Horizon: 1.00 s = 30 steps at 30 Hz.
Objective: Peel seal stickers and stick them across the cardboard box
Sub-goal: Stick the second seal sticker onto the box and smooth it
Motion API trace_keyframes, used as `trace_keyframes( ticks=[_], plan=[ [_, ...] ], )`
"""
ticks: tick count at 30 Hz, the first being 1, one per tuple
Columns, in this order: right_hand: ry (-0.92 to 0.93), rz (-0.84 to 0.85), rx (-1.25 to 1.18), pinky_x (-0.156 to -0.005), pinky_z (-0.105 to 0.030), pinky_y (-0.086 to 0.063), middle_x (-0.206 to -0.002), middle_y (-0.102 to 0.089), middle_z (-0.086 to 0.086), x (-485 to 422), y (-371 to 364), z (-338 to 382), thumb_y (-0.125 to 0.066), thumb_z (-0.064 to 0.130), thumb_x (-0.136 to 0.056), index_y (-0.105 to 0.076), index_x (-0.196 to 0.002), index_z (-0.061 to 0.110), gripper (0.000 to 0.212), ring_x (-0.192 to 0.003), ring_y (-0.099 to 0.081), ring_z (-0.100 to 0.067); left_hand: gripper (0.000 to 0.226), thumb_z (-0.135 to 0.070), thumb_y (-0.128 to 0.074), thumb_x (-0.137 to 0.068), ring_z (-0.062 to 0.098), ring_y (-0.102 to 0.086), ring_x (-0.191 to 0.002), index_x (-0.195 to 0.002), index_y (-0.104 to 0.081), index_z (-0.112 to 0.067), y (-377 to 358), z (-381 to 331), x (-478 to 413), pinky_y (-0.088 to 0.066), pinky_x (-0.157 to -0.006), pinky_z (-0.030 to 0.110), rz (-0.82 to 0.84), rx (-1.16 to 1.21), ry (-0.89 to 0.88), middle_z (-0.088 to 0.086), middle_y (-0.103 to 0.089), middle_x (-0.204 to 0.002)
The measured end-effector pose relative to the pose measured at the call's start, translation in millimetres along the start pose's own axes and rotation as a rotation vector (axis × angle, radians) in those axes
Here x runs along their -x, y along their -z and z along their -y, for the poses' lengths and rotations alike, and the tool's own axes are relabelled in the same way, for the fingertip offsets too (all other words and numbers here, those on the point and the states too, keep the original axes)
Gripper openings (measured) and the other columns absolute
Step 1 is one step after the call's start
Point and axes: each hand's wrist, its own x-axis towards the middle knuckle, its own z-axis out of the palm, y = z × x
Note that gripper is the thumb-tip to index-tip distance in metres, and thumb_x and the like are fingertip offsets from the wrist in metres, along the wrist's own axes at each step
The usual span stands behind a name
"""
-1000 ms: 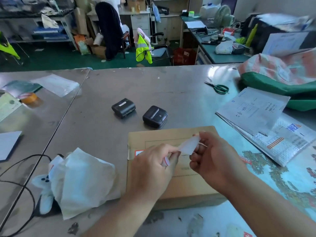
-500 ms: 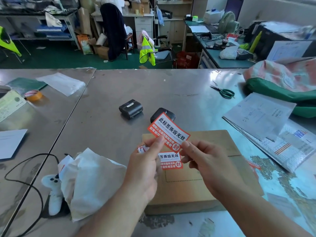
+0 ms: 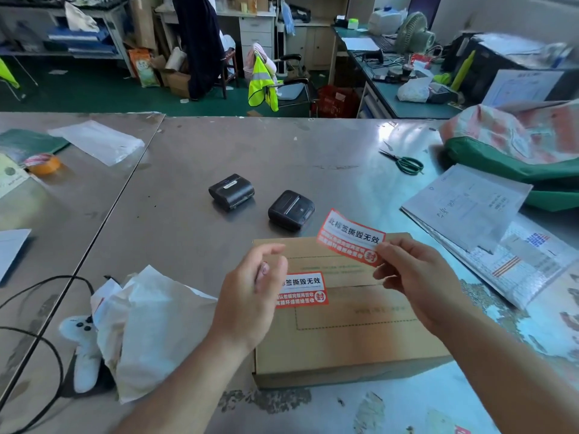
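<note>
Head view: right hand (image 3: 416, 283) pinches the right end of a red-and-white sticker (image 3: 347, 236), held tilted just above the far edge of the cardboard box (image 3: 360, 349). Left hand (image 3: 247, 302) over the box's left side, fingers loosely curled, nothing seen in it. Second sticker (image 3: 305, 289) flat on the box top, left end hidden by that hand. Two black devices (image 3: 291, 209) beyond the box.

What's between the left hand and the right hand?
Head view: the cardboard box top, with a seal sticker flat on it, partly behind the left hand; the right hand pinches a loose sticker above the box.
</note>
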Motion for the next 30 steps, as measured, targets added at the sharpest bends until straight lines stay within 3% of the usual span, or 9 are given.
trace_keyframes(
  ticks=[5, 9, 16, 19, 23, 26, 30],
  plan=[
    [-0.143, 0.154, 0.045, -0.065, -0.034, -0.041, -0.07, -0.066, -0.006, -10.6, 20.5, -9.3, -0.055, 0.012, -0.099, -0.066, -0.068, 0.013, 0.032, -0.063, -0.055, -0.021, 0.04, -0.048, -0.032, -0.09, 0.01, -0.036, -0.056, -0.099, -0.065, -0.026, -3.0, 7.0, -4.2, -0.03, -0.058, 0.029, 0.014, 0.141, -0.002, -0.012, -0.036, -0.058],
    [-0.134, 0.226, 0.178, -0.058, -0.031, -0.04, -0.06, -0.061, -0.004, -12.6, 23.9, -11.4, -0.053, 0.009, -0.099, -0.061, -0.07, 0.008, 0.03, -0.063, -0.052, -0.022, 0.037, -0.042, -0.032, -0.09, 0.01, -0.037, -0.058, -0.099, -0.064, -0.026, -5.1, 9.2, -2.6, -0.03, -0.06, 0.029, 0.043, 0.149, -0.011, -0.011, -0.039, -0.06],
    [-0.091, 0.27, 0.391, -0.062, -0.035, -0.048, -0.062, -0.068, -0.007, -16.0, 29.4, -10.3, -0.058, 0.012, -0.097, -0.067, -0.074, 0.005, 0.026, -0.059, -0.058, -0.019, 0.029, -0.035, -0.032, -0.095, 0.005, -0.043, -0.061, -0.101, -0.06, -0.027, -7.8, 0.1, 2.6, -0.037, -0.061, 0.022, 0.078, 0.095, -0.032, -0.011, -0.045, -0.065],
    [-0.097, 0.276, 0.426, -0.062, -0.034, -0.048, -0.061, -0.068, -0.008, -17.3, 30.2, -9.7, -0.059, 0.013, -0.097, -0.068, -0.074, 0.006, 0.026, -0.055, -0.057, -0.017, 0.031, -0.052, -0.044, -0.088, 0.003, -0.048, -0.058, -0.098, -0.059, -0.027, -6.6, -6.5, 5.8, -0.035, -0.054, 0.015, 0.123, -0.035, -0.067, -0.018, -0.052, -0.064],
    [-0.097, 0.28, 0.467, -0.061, -0.031, -0.047, -0.062, -0.069, -0.007, -18.2, 29.0, -8.0, -0.059, 0.014, -0.096, -0.07, -0.079, 0.002, 0.024, -0.055, -0.056, -0.016, 0.016, -0.042, -0.067, -0.078, 0.003, -0.05, -0.058, -0.089, -0.06, -0.033, -8.8, -3.0, 0.7, -0.036, -0.054, 0.019, 0.078, -0.454, -0.157, -0.019, -0.054, -0.06],
    [-0.096, 0.281, 0.483, -0.059, -0.028, -0.046, -0.061, -0.069, -0.007, -17.8, 29.1, -6.7, -0.059, 0.015, -0.097, -0.07, -0.079, 0.001, 0.025, -0.054, -0.055, -0.016, 0.017, -0.043, -0.067, -0.079, 0.005, -0.055, -0.071, -0.091, -0.06, -0.033, -13.2, -1.4, -7.0, -0.044, -0.061, 0.027, 0.137, -0.582, -0.206, -0.016, -0.062, -0.077],
    [-0.109, 0.264, 0.492, -0.056, -0.028, -0.044, -0.06, -0.068, -0.007, -18.6, 26.1, -6.5, -0.059, 0.015, -0.096, -0.07, -0.079, 0.0, 0.025, -0.052, -0.054, -0.016, 0.038, -0.06, -0.063, -0.075, 0.006, -0.057, -0.085, -0.105, -0.062, -0.037, -20.1, -0.3, -15.3, -0.047, -0.07, 0.028, 0.216, -0.644, -0.242, -0.014, -0.064, -0.09]
  ],
)
